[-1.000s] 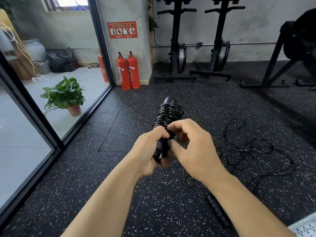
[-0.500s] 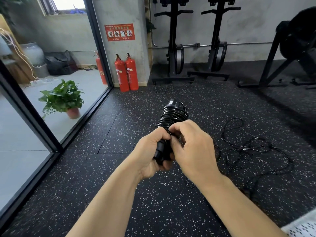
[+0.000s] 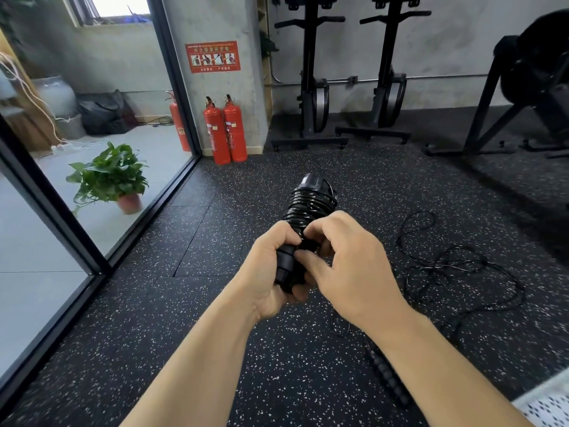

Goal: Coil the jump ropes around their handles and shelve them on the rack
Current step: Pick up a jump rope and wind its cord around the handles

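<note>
Over the speckled rubber floor [image 3: 191, 303], mid-frame: coiled jump rope [image 3: 309, 208] held up off the ground, tilted away from the camera, cap end uppermost. Black cord is wound in tight turns round the upper part of the handles; the ribbed grip is bare at the lower end. Left hand [image 3: 268, 272] wraps that lower end, fingers curled round it. Right hand [image 3: 354, 266] comes in from the other side, thumb and fingertips curled in, pinching at the lowest turns of the coil (exact strand hidden by the fingers). Second jump rope [image 3: 446, 266] lies loose in tangled loops on the floor to the right, one ribbed handle [image 3: 389, 377] lying beside the right forearm. Two red fire extinguishers [image 3: 226, 131] stand at the pillar; potted plant [image 3: 112, 177] behind the glass.
</note>
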A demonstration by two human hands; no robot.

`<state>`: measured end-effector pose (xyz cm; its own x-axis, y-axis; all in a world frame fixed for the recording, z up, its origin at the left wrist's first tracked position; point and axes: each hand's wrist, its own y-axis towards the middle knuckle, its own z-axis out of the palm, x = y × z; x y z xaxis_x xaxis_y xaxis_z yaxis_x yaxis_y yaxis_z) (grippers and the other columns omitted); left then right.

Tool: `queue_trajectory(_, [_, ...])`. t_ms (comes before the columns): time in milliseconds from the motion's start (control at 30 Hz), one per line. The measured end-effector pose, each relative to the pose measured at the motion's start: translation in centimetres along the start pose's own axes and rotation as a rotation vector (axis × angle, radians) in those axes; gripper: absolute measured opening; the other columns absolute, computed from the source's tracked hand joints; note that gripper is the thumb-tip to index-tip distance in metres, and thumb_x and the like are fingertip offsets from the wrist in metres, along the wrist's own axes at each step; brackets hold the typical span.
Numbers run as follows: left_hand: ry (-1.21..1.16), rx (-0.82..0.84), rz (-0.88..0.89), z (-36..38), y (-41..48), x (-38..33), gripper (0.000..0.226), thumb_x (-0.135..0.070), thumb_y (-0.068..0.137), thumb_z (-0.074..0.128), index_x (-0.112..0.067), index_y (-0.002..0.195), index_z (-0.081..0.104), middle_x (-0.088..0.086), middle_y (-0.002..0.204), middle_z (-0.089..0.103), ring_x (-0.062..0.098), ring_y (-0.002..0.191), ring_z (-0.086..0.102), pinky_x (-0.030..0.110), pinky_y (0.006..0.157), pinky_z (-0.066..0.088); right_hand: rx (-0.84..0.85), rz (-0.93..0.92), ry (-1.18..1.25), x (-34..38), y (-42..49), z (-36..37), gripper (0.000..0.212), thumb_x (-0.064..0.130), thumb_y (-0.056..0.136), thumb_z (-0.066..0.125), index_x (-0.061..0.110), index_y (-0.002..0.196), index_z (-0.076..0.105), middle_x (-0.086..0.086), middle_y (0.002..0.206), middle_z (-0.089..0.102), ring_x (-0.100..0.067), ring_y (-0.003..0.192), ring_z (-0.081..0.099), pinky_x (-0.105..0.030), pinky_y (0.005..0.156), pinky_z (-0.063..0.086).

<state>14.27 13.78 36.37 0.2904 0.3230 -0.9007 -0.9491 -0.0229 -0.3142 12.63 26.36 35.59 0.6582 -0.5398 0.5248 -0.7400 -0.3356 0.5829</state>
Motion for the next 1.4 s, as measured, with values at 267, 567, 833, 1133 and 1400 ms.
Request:
queue_trajectory(267, [-0.024,-0.043,-0.011,1.6,-0.1,-0.1,0.046,-0.036,0.089,0.047,-0.023,0.049,0.066,-0.004,0.056,0.061,0.013,0.046,0.054,0.024,0.055,0.036,-0.147,-0.036,-0.144,0.4,-0.4,0.7,0.015,0.023,0.081,0.062,0.013,0.091,0.056,0.002,0.087,0.051,-0.02,0.068,0.053,-0.034,0.049,0.042])
queue_trajectory(567, [-0.039,-0.062,-0.032,2.0,0.2,0.1,0.044,-0.035,0.088,0.05,-0.023,0.048,0.065,-0.004,0.057,0.06,0.013,0.049,0.053,0.028,0.058,0.036,-0.175,0.038,-0.087,-0.1,-0.4,1.2,0.009,0.022,0.087,0.055,0.014,0.09,0.055,0.002,0.089,0.051,-0.019,0.071,0.051,-0.031,0.054,0.037])
queue_trajectory(833, [-0.002,-0.065,-0.029,1.6,0.4,-0.1,0.039,-0.033,0.088,0.047,-0.021,0.052,0.06,-0.003,0.054,0.055,0.013,0.043,0.047,0.024,0.053,0.03,-0.179,-0.014,-0.13,-0.2,-0.1,1.5,0.017,0.027,0.09,0.049,0.012,0.089,0.058,0.002,0.087,0.05,-0.018,0.068,0.051,-0.032,0.051,0.039])
queue_trajectory(1133, [0.035,0.022,-0.114,0.2,0.6,0.0,0.029,-0.037,0.078,0.05,-0.011,0.077,0.063,0.007,0.068,0.057,0.015,0.052,0.045,0.018,0.043,0.027,-0.135,0.298,0.268,-0.5,-0.1,-0.4,0.011,0.015,0.089,0.065,0.02,0.084,0.074,0.011,0.075,0.068,-0.004,0.073,0.063,-0.027,0.069,0.052])
queue_trajectory(1400, [0.032,0.026,-0.102,0.7,0.8,0.4,0.026,-0.035,0.08,0.048,-0.012,0.082,0.059,0.007,0.066,0.056,0.015,0.05,0.045,0.019,0.043,0.027,-0.07,0.344,0.1,-0.7,0.4,-0.7,0.015,0.026,0.088,0.066,0.019,0.078,0.075,0.003,0.08,0.063,-0.011,0.075,0.06,-0.031,0.07,0.046])
